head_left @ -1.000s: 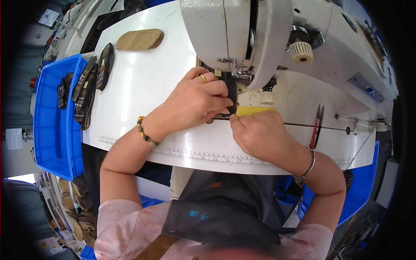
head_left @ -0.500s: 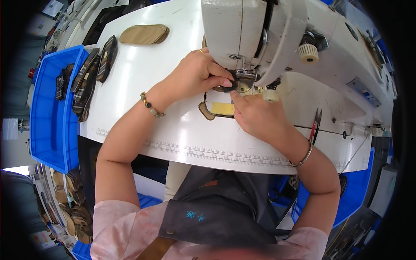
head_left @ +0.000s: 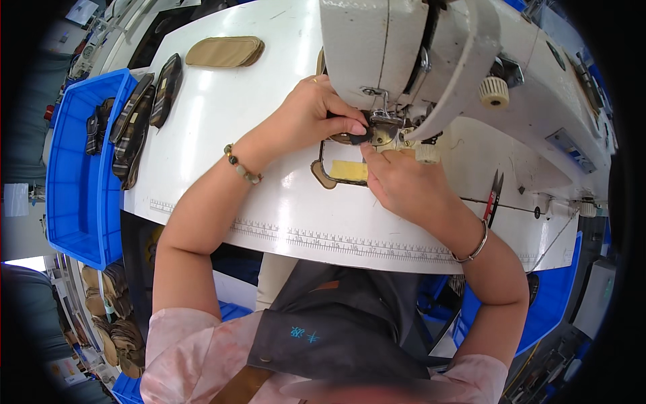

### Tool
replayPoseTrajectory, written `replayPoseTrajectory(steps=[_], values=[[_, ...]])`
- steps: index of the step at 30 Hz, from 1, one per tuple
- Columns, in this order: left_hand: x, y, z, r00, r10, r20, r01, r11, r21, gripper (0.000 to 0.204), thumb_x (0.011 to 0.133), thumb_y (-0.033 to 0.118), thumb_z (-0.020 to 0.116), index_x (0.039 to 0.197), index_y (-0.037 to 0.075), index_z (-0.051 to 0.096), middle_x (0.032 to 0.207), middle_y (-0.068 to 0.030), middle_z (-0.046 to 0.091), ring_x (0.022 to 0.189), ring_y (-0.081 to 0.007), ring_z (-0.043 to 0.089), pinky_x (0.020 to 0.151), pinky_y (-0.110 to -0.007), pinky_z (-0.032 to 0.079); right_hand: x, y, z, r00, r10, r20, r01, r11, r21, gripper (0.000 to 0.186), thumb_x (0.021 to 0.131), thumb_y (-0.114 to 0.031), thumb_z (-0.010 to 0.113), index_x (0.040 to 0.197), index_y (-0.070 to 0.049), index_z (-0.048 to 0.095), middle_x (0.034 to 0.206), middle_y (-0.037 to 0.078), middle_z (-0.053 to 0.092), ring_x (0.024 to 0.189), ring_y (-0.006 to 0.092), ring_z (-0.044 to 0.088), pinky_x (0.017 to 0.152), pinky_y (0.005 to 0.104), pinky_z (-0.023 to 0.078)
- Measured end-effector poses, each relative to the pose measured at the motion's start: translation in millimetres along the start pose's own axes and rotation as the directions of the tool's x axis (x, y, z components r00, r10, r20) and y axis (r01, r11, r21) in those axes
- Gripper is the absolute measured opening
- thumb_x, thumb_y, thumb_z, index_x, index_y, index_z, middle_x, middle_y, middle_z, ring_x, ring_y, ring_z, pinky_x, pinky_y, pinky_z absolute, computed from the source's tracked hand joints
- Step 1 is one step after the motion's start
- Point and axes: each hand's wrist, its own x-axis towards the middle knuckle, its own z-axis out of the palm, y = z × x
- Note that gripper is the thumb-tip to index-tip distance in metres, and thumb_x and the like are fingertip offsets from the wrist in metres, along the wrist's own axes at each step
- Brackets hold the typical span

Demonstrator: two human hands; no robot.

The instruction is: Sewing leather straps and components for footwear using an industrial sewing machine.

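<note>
Below the presser foot of a white sewing machine (head_left: 464,67), a small dark fabric piece (head_left: 360,137) lies beside the metal needle plate (head_left: 385,135). Thumb and fingers of my left hand (head_left: 316,114) pinch it from the left. From the near side, the bunched fingers of my right hand (head_left: 404,178) press at its edge, right by the plate; their tips are partly hidden. A tan, round-ended piece (head_left: 323,175) shows its end on the table, left of a yellow patch (head_left: 348,170) close to my right hand.
A stack of tan sole-shaped pieces (head_left: 225,52) lies at the far left. Dark plaid pieces (head_left: 167,91) lean by a blue bin (head_left: 81,175) at the table's left edge. Red-handled thread snips (head_left: 493,198) lie right of my right hand. A printed ruler (head_left: 336,242) runs along the front edge.
The view has shifted slightly, so the machine sits a little farther right in it. Both hands keep nearly the same place at the dark fabric piece.
</note>
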Motion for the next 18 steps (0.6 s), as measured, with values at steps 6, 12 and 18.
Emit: replayPoseTrajectory(steps=[6, 12, 18], values=[[2.2, 8.4, -0.7, 0.998, 0.062, -0.012, -0.061, 0.997, 0.051, 0.017, 0.075, 0.016, 0.084, 0.089, 0.007, 0.081, 0.081, -0.0079, 0.076, 0.076, -0.0231, 0.069, 0.072, -0.03, 0.054, -0.3, 0.3, 0.1, 1.0, 0.016, -0.005, -0.015, 1.0, 0.024, 0.032, 0.084, -0.017, 0.07, 0.115, -0.008, 0.072, 0.074, 0.002, 0.064, 0.065, 0.0179, 0.065, 0.049, 0.0331, 0.055], [1.2, 6.9, 0.8, 0.996, 0.093, -0.019, -0.09, 0.991, 0.099, 0.018, 0.073, 0.017, 0.085, 0.089, 0.008, 0.081, 0.083, -0.0077, 0.076, 0.072, -0.0245, 0.067, 0.073, -0.031, 0.053, -1.8, 5.5, 2.9, 0.998, 0.061, -0.022, -0.061, 0.998, -0.011, 0.027, 0.081, -0.014, 0.072, 0.107, -0.009, 0.075, 0.073, 0.002, 0.067, 0.061, 0.0203, 0.065, 0.051, 0.0352, 0.052], [0.1, 4.5, 0.7, 0.993, 0.12, -0.015, -0.114, 0.971, 0.212, 0.02, 0.071, 0.024, 0.085, 0.088, 0.014, 0.082, 0.077, -0.0031, 0.074, 0.078, -0.0239, 0.06, 0.08, -0.033, 0.048, 2.1, 9.6, 3.7, 0.972, 0.133, -0.191, -0.089, 0.97, 0.224, 0.026, 0.079, -0.011, 0.07, 0.105, -0.011, 0.075, 0.067, 0.002, 0.065, 0.056, 0.0221, 0.064, 0.054, 0.036, 0.05]])
